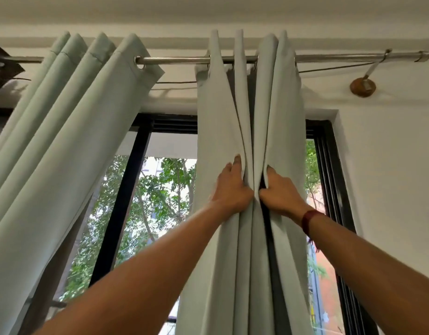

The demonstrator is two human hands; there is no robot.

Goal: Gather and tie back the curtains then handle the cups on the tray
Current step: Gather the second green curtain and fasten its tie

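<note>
Two pale green curtains hang from a metal rod [179, 60]. The right curtain [218, 112] is bunched into narrow folds in front of the window's right half. My left hand [232, 187] presses into its folds from the left, fingers wrapped into the cloth. My right hand [279, 192], with a dark red band on the wrist, grips the folds from the right, close beside the left hand. The left curtain [63, 141] hangs slanted at the far left, drawn aside. No cups or tray are in view.
A black-framed window [126, 189] shows green trees outside. A white wall [389, 165] stands to the right, with a round brown rod bracket [362, 86] high on it. A thin wire runs under the rod.
</note>
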